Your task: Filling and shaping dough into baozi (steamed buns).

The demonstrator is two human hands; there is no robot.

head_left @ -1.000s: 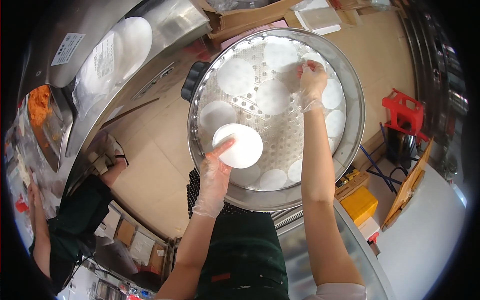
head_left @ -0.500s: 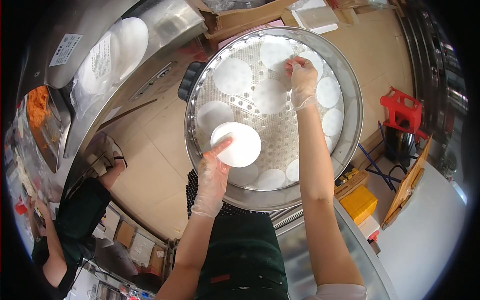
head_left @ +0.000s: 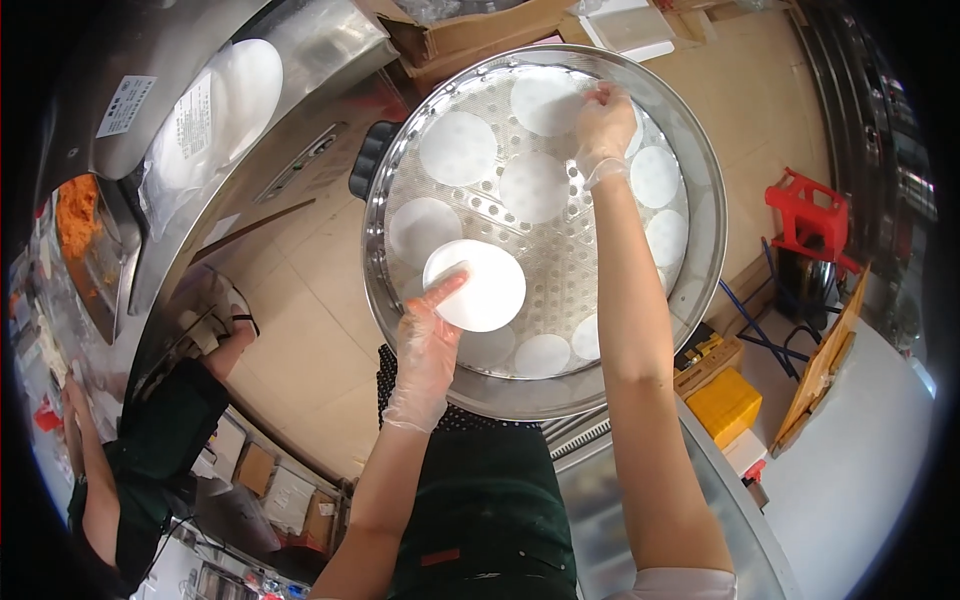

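A large round metal steamer tray (head_left: pixel 530 398) with a perforated bottom lies in front of me. Several thin white paper rounds (head_left: pixel 458 150) are spread over its bottom, some along the wall and one near the middle. Above its near left part, my gloved left hand (head_left: pixel 424 350) holds a stack of white paper rounds (head_left: pixel 490 292), thumb on top. My gloved right hand (head_left: pixel 606 128) reaches to the far right of the tray, fingers bent together low over the bottom. Part of a paper round shows beside that hand; whether the fingertips pinch anything is hidden.
A black handle (head_left: pixel 372 160) sticks out at the tray's left. Further left, a metal counter holds bagged white rounds (head_left: pixel 250 95) and shredded orange food (head_left: pixel 77 215). Another person (head_left: pixel 165 430) works at lower left. A red stool (head_left: pixel 808 215) and yellow box (head_left: pixel 722 405) stand right.
My right hand has moved slightly farther away toward the tray's far rim. My left hand still holds the stack in nearly the same place. The view has shifted a little.
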